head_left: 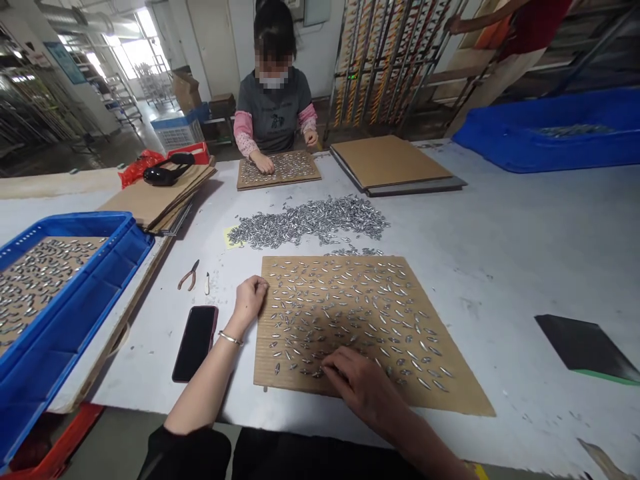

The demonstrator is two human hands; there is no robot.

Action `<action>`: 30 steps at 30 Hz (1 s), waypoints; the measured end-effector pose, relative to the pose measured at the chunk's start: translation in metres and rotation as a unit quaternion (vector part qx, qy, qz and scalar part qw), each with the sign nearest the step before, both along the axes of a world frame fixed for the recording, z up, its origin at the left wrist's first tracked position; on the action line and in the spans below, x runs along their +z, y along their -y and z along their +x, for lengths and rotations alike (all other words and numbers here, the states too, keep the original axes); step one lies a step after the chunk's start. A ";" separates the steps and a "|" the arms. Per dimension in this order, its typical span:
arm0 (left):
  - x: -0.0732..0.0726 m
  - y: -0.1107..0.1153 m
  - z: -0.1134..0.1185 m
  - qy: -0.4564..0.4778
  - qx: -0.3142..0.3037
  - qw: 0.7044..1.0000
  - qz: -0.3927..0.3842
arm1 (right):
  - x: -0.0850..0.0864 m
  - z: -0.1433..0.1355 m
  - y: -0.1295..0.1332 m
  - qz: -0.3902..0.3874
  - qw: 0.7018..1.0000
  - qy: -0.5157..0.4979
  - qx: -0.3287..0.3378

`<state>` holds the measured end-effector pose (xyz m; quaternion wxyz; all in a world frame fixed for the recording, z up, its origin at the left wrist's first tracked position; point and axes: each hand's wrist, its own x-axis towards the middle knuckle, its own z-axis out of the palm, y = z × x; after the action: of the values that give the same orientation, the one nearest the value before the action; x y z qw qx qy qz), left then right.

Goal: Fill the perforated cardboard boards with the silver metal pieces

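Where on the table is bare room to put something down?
Bare: right of the board up to the black sheet, and between phone and pliers. Crowded: the board under both hands, and the pile behind it.

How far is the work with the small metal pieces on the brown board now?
Much of the cardboard board already carries metal pieces spread out singly. In hand: the right hand touches pieces at the near edge, and the left hand rests as a fist on the board's left edge. Left: bare cardboard at the near right corner, and a loose pile on the table beyond the board.
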<state>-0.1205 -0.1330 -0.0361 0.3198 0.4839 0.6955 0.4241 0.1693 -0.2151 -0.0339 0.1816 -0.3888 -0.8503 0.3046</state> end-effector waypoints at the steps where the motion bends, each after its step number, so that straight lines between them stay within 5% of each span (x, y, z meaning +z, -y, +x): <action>1: -0.001 -0.007 0.002 -0.037 -0.006 0.999 0.005 | -0.002 0.002 0.001 -0.002 1.000 -0.002 0.000; 10: -0.007 -0.023 0.004 -0.237 -0.106 0.965 0.022 | -0.003 0.017 -0.004 -0.015 1.000 0.013 -0.024; 20: -0.004 -0.027 0.002 -0.288 -0.088 0.953 0.042 | 0.005 0.035 -0.013 0.010 0.997 0.006 -0.074; 25: 0.007 -0.022 -0.010 -0.268 -0.037 0.962 0.044 | 0.008 0.093 -0.042 0.034 0.975 0.064 -0.210; 27: 0.011 -0.016 -0.020 -0.243 0.019 0.970 -0.008 | 0.012 0.126 -0.057 0.043 0.951 0.116 -0.282; 30: 0.015 -0.001 -0.029 -0.112 0.021 0.989 -0.094 | 0.014 0.164 -0.079 0.020 0.928 0.152 -0.339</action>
<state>-0.1499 -0.1318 -0.0209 0.2751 0.4810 0.7739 0.3065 0.3335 -0.1364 -0.0196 0.1501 -0.6922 -0.6908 0.1449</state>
